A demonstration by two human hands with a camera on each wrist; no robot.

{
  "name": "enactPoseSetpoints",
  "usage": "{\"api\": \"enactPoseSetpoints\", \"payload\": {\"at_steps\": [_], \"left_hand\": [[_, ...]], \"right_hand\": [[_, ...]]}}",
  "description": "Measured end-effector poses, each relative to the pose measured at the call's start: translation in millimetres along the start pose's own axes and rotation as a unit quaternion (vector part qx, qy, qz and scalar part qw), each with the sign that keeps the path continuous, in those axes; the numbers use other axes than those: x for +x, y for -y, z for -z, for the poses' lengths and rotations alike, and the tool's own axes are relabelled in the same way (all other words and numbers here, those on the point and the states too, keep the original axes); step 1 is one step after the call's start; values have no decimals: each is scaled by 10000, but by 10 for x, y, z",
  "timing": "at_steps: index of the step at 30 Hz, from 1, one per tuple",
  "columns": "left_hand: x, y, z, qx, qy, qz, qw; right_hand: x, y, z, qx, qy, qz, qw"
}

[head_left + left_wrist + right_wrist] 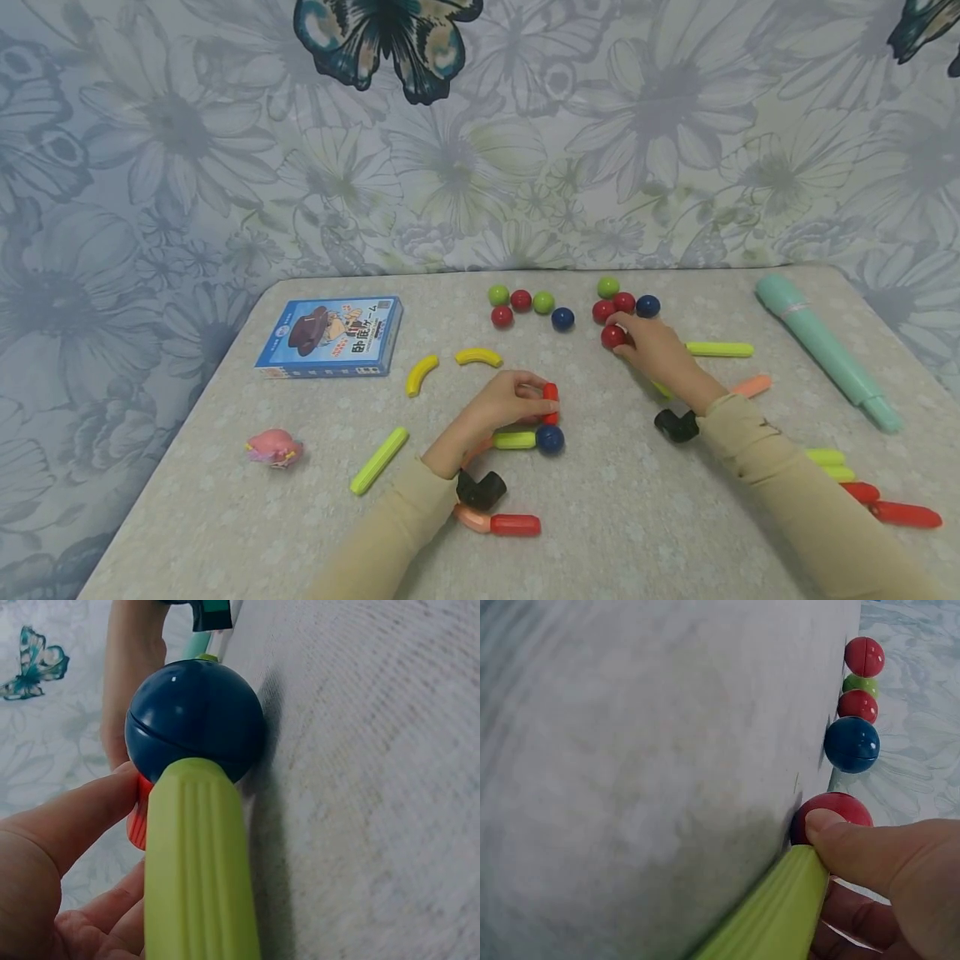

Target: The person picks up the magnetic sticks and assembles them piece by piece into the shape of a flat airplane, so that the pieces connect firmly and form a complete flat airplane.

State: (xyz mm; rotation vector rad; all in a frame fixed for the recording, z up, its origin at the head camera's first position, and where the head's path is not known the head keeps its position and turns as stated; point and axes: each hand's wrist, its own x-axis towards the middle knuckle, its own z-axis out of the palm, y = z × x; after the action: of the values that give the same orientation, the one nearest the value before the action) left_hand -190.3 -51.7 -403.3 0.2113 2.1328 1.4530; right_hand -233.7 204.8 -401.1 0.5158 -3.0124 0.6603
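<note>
My left hand (517,396) pinches a short red stick (551,403) near the middle of the table. Just below it lie a yellow-green stick (514,440) and a dark blue ball (551,439), end to end; in the left wrist view this ribbed stick (196,862) partly covers the red one. Further back, my right hand (660,346) holds a red ball (612,336), with the thumb on its side in the right wrist view. A yellow-green stick (776,907) reaches up to that ball (840,806). More red, green and blue balls (648,306) cluster behind the right hand.
Several balls (521,301) form a second group at the back. Two yellow curved pieces (478,357), a blue box (330,337) and a pink toy (275,448) are on the left. A mint-green tube (828,354) lies at right. Black wrist cameras (482,490) sit under both wrists.
</note>
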Motion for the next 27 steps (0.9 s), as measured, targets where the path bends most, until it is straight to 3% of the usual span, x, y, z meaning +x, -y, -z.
{"api": "enactPoseSetpoints", "payload": {"at_steps": [12,27], "left_hand": [[-25,15,-24,-204,-68,62,9997],[-49,23,-46,-439,-199,62,9988]], "right_hand": [[-28,-51,64,-607,-105,47,9981],[-21,-78,51,-546,27,342,9979]]}}
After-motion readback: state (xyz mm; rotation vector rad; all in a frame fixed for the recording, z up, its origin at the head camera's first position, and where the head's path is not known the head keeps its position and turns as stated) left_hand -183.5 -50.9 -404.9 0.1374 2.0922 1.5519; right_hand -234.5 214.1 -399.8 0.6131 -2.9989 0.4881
